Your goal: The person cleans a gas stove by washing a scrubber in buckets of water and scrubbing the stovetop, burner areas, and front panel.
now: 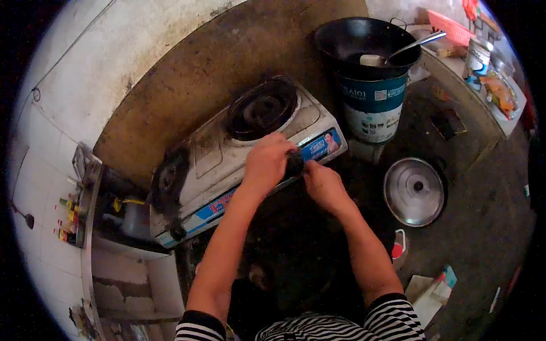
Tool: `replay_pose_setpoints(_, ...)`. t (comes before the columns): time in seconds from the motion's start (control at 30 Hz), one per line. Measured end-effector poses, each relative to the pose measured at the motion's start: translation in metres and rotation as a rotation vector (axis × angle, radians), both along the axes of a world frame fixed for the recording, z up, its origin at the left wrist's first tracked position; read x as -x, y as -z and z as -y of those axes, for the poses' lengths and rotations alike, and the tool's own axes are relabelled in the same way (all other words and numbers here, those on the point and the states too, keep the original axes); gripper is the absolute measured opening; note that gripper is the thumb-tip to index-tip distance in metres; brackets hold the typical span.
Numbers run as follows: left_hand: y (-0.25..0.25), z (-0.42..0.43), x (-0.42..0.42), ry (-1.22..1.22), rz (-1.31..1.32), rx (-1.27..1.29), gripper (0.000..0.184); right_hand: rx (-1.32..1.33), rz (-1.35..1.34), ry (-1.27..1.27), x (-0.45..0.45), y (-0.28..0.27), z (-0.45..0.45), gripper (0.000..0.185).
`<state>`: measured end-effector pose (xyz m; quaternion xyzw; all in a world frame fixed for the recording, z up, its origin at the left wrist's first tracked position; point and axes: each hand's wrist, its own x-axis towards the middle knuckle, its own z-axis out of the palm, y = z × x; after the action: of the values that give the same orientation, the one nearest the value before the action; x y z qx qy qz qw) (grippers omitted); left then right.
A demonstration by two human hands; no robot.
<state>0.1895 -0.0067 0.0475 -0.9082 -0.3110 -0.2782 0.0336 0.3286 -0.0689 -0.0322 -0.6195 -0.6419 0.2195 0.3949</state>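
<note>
Left hand (266,163) and right hand (326,186) are resting half-curled beside the rounded black knob (294,162) on the grimy metal stove (211,157); whether they are gripping it, I cannot tell.

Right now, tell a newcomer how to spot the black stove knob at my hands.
Find the two-burner stove before the brown wall. On its front, towards the right end, the black knob sits beside the blue picture sticker. Your left hand and right hand are at it, while the other knob, at the far left, has no hand near.
</note>
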Motion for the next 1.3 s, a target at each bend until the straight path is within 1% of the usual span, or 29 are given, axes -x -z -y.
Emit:
replay_pose_setpoints(0.1,0.013,-0.015,-0.018,-0.031,-0.27,0.008,0.018,0.042,0.035,0.019,-0.002,-0.001,-0.001,0.014)
replay_pose_setpoints(0.2,0.023,-0.021,-0.022,-0.131,-0.377,-0.019,0.017,0.052,0.055,0.022,-0.004,0.001,0.002,0.014)
replay_pose_setpoints(0.3,0.019,-0.014,-0.011,-0.108,-0.233,0.079,0.013,0.061,0.062,0.03,-0.005,-0.001,0.0,0.013)
replay_pose_setpoints(0.37,0.025,-0.009,-0.001,-0.157,-0.104,0.101,0.014,0.083,0.076,0.041,-0.005,-0.001,0.001,0.013)
replay_pose_setpoints(0.4,0.03,-0.007,0.003,-0.178,-0.036,0.11,0.014,0.054,0.069,0.039,-0.005,0.0,0.001,0.013)
replay_pose_setpoints(0.47,0.035,-0.002,0.014,-0.234,0.01,0.124,0.017,-0.005,0.051,0.038,-0.005,0.001,0.002,0.014)
replay_pose_setpoints(0.5,0.038,0.002,0.021,-0.267,0.033,0.126,0.018,0.019,0.039,0.04,-0.005,0.001,0.002,0.014)
replay_pose_setpoints(0.6,0.073,0.041,0.048,-0.38,-0.367,0.293,0.02,0.07,0.021,0.041,-0.002,0.0,0.004,0.015)
replay_pose_setpoints(0.67,0.085,0.069,0.061,-0.338,-0.197,0.255,0.02,0.066,0.034,0.053,0.0,-0.003,0.0,0.015)
replay_pose_setpoints(0.73,0.086,0.073,0.07,-0.299,-0.02,0.219,0.021,0.031,0.017,0.039,0.002,-0.005,0.002,0.016)
replay_pose_setpoints(0.8,0.051,0.06,0.06,-0.289,0.195,0.155,0.022,0.027,0.016,0.021,0.005,-0.002,0.005,0.017)
replay_pose_setpoints(0.9,0.006,0.028,0.036,-0.17,0.259,0.004,0.022,0.041,0.043,0.03,0.009,0.001,-0.003,0.018)
replay_pose_setpoints(1.0,0.009,-0.002,0.005,0.029,0.14,0.001,0.017,0.063,0.086,0.025,0.009,0.001,-0.006,0.016)
replay_pose_setpoints(1.1,0.021,-0.017,-0.011,0.016,-0.102,-0.016,0.011,0.043,0.089,0.024,0.009,0.006,-0.007,0.015)
replay_pose_setpoints(1.2,0.022,-0.014,-0.017,-0.207,-0.386,0.066,0.017,0.035,0.083,0.027,0.006,0.002,0.0,0.016)
replay_pose_setpoints(1.3,0.023,-0.007,-0.01,-0.18,-0.222,0.038,0.012,0.065,0.056,0.03,0.002,-0.004,-0.001,0.018)
